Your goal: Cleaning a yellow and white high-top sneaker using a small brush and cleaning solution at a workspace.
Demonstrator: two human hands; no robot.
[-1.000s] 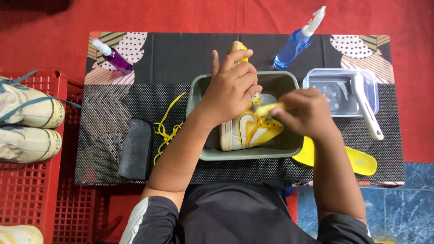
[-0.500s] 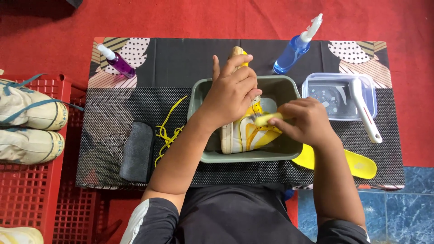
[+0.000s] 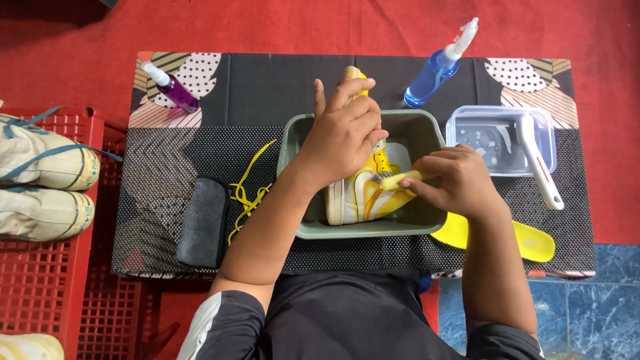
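Observation:
A yellow and white sneaker (image 3: 357, 197) lies on its side in a grey-green tub (image 3: 427, 223) on the low table. My left hand (image 3: 343, 137) grips the sneaker from above and holds it steady. My right hand (image 3: 453, 180) is closed on a small yellow-handled brush (image 3: 399, 180), whose bristles touch the sneaker's side. Most of the shoe's upper is hidden under my left hand.
Yellow laces (image 3: 248, 197) and a dark foam block (image 3: 202, 221) lie left of the tub. A purple spray bottle (image 3: 172, 88) and a blue one (image 3: 437, 67) stand at the back. A clear box (image 3: 467, 120) with a white brush (image 3: 539, 167), yellow insoles (image 3: 527, 239), a red crate (image 3: 47, 280) with worn shoes.
My right hand has slid the brush a little to the left across the sneaker's side. My left hand keeps its hold on the shoe.

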